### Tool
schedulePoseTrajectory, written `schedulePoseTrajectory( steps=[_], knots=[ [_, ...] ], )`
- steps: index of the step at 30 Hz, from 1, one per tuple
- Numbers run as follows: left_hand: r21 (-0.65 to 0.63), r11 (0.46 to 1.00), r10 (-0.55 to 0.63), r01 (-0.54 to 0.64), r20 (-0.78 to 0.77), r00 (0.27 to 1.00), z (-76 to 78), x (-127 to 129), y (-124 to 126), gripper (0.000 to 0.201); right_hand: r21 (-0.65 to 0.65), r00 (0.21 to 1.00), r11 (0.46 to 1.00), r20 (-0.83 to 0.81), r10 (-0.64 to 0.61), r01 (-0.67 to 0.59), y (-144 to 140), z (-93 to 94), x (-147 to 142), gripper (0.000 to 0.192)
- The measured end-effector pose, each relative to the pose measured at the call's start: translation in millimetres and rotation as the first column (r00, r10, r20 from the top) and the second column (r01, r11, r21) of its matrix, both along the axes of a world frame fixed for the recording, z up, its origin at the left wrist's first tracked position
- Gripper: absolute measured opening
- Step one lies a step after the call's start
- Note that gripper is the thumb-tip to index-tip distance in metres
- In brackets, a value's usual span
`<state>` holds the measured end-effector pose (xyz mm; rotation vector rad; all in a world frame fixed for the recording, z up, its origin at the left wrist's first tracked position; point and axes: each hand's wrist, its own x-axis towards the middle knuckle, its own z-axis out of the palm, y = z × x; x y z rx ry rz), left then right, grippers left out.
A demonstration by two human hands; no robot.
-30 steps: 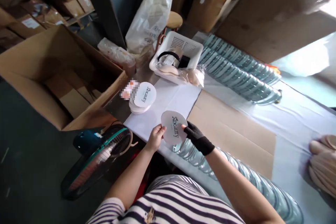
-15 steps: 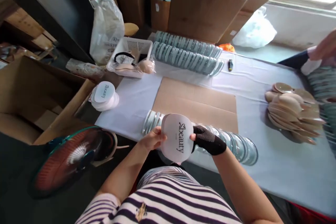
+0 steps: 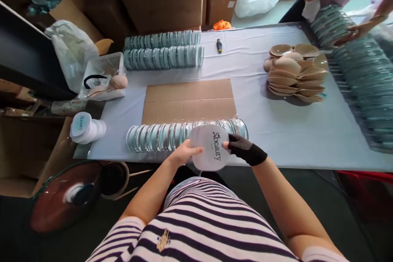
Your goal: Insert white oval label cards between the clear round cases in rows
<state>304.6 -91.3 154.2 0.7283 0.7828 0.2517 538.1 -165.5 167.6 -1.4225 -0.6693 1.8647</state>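
A white rounded card printed "Sbeauty" (image 3: 211, 151) is held upright before my body, over the table's near edge. My bare left hand (image 3: 186, 152) pinches its left side, thumb lying on the front. On the right side, my right hand (image 3: 245, 148), in a black fingerless glove with dots, grips the edge with the thumb in front. Whether it is one card or several together I cannot tell. Just behind it lies a long row of clear round containers (image 3: 162, 137) with white inside, partly covered by the card and my glove.
Brown cardboard (image 3: 190, 98) lies mid-table. Two rows of clear containers (image 3: 162, 57) stand behind it, near a small dark tool (image 3: 219, 45). Beige cups (image 3: 294, 75) are piled right. White pads (image 3: 87, 128) and a white basket (image 3: 106, 65) stand left. A co-worker's hand (image 3: 353, 35) touches stacked containers.
My view has turned to the right, bringing the co-worker and the stacked containers further in. The card stays in both hands, and my left thumb lies further across its front.
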Motion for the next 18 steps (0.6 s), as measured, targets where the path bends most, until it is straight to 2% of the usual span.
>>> schedulePoseTrajectory(
  steps=[2, 3, 4, 6, 8, 9, 11, 13, 16, 18],
  knots=[
    [-0.135, 0.988, -0.049, 0.071, 0.161, 0.986, -2.3, 16, -4, 0.068, 0.041, 0.983, 0.999, -0.183, 0.003, 0.004, -9, -3.9, 8, 0.059],
    [-0.173, 0.981, -0.047, 0.083, 0.205, 0.978, -4.5, 23, -5, 0.072, 0.039, 0.97, 0.998, -0.241, -0.034, 0.045, -14, -8.0, 11, 0.064],
    [-0.172, 0.982, -0.042, 0.078, 0.202, 0.979, -6.9, 29, -6, 0.071, 0.019, 0.963, 0.995, -0.255, -0.087, 0.095, -19, -12.8, 14, 0.069],
    [-0.069, 0.996, -0.047, 0.053, 0.079, 0.996, -10.3, 40, -4, 0.059, -0.037, 0.968, 0.981, -0.16, -0.195, 0.192, -27, -20.7, 22, 0.069],
    [0.027, 0.997, -0.072, 0.073, -0.027, 0.997, -9.0, 48, -2, 0.05, -0.049, 0.972, 0.974, -0.077, -0.224, 0.22, -35, -21.4, 30, 0.062],
    [0.024, 0.995, -0.099, 0.1, -0.018, 0.995, -6.7, 51, -2, 0.049, -0.031, 0.973, 0.978, -0.093, -0.21, 0.208, -39, -18.4, 34, 0.061],
    [-0.06, 0.99, -0.123, 0.129, 0.101, 0.987, -1.1, 58, -2, 0.057, 0.037, 0.963, 0.98, -0.199, -0.184, 0.195, -43, -9.0, 39, 0.064],
    [-0.109, 0.99, -0.066, 0.084, 0.159, 0.985, 1.3, 67, -1, 0.06, 0.089, 0.946, 0.961, -0.22, -0.237, 0.261, -41, -2.1, 42, 0.069],
    [-0.027, 0.995, 0.097, -0.096, 0.033, 0.995, -5.9, 80, 5, 0.055, 0.135, 0.89, 0.884, 0.031, -0.456, 0.448, -35, -6.8, 42, 0.07],
    [0.029, 0.989, 0.146, -0.145, -0.023, 0.989, -14.8, 83, 9, 0.055, 0.221, 0.825, 0.864, 0.266, -0.499, 0.452, -34, -15.7, 38, 0.069]
  ],
)
